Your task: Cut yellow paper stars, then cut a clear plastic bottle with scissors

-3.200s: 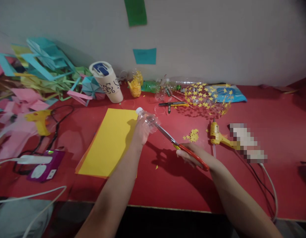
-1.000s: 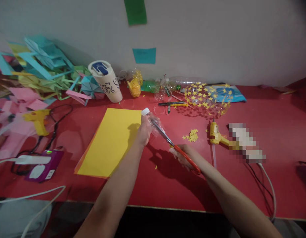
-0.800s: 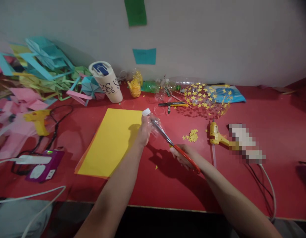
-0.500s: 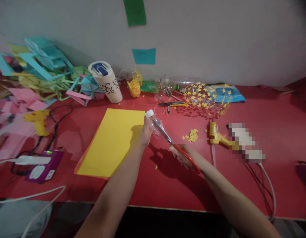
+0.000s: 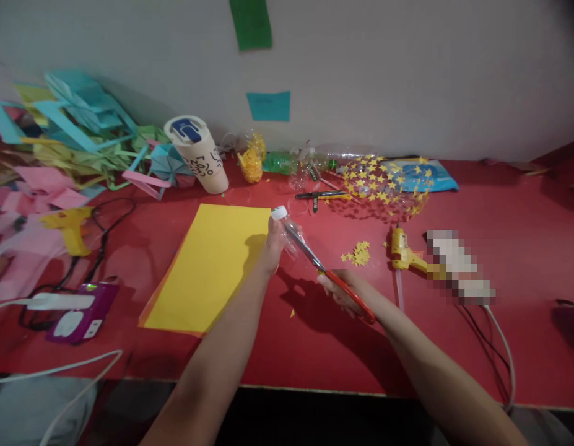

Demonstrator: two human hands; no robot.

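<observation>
In the middle of the head view, my left hand (image 5: 273,246) is closed around the top part of a clear plastic bottle (image 5: 291,248) with a white cap. The cap points away from me. My right hand (image 5: 340,290) grips the scissors (image 5: 345,288) by their red handles. Their metal blades lie against the bottle's clear plastic; whether they cut into it I cannot tell. To the left of my left hand lies a stack of yellow paper (image 5: 207,266). A small pile of yellow stars (image 5: 360,254) sits beyond my right hand.
A yellow glue gun (image 5: 400,251) stands on the right by a blurred-out object. Another glue gun (image 5: 70,229) and a purple power strip (image 5: 82,319) lie left. A white tumbler (image 5: 203,161), paper shapes (image 5: 82,118) and a star-covered clear plastic piece (image 5: 384,186) line the back.
The view has shifted very slightly. Both hands keep their hold on the bottle and the scissors, with no clear movement between them.
</observation>
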